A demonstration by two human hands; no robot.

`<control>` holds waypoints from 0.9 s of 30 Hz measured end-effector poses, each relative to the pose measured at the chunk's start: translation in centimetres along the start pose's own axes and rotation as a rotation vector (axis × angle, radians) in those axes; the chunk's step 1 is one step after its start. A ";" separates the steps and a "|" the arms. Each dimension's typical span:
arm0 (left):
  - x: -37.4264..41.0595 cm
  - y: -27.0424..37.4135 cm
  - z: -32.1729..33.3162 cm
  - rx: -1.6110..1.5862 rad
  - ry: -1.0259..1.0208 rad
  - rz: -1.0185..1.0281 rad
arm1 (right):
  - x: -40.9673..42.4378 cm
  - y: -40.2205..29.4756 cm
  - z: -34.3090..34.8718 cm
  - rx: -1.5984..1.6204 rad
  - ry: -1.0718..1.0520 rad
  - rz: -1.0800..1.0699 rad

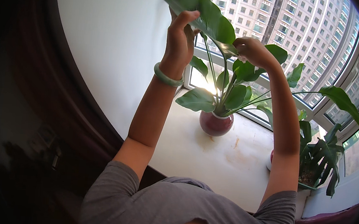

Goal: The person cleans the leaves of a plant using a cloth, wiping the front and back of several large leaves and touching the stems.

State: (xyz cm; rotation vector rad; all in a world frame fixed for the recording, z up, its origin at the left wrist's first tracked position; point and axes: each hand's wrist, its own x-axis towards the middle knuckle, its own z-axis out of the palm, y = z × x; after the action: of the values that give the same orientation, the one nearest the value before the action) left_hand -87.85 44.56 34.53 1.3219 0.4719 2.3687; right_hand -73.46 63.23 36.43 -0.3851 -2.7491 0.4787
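A broad green leaf (pixel 207 16) spans the top of the view, on a tall potted plant. My left hand (pixel 180 35) grips its edge, thumb on the upper face and fingers mostly hidden beneath. At the leaf's right end, near its base, my right hand (pixel 252 51) pinches the edge with bent fingers. Long stems run down to a round dark-red glazed pot (pixel 216 124) on a white windowsill (pixel 191 154). Smaller leaves (pixel 196 99) spread around the stems. A pale green bangle (pixel 167 75) circles my left wrist.
A framed window (pixel 314 111) stands behind the plant, with tall buildings outside. To the right, a monstera (pixel 326 153) grows in a planter, and a red-and-white object (pixel 269 161) is partly hidden by my right arm. Brownish stains (pixel 236 142) mark the sill. A white wall (pixel 108 41) rises at left, beside a dark curtain (pixel 80 113).
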 end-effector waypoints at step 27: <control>3.9 -4.0 -2.6 -0.548 -0.224 0.076 | 0.8 -15.7 0.7 -0.874 0.757 -0.851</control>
State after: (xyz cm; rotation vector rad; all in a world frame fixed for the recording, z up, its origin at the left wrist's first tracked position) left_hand -91.29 49.65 34.27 1.3224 -0.2819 2.1450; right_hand -77.68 49.04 41.75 0.3708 -1.9358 -0.9056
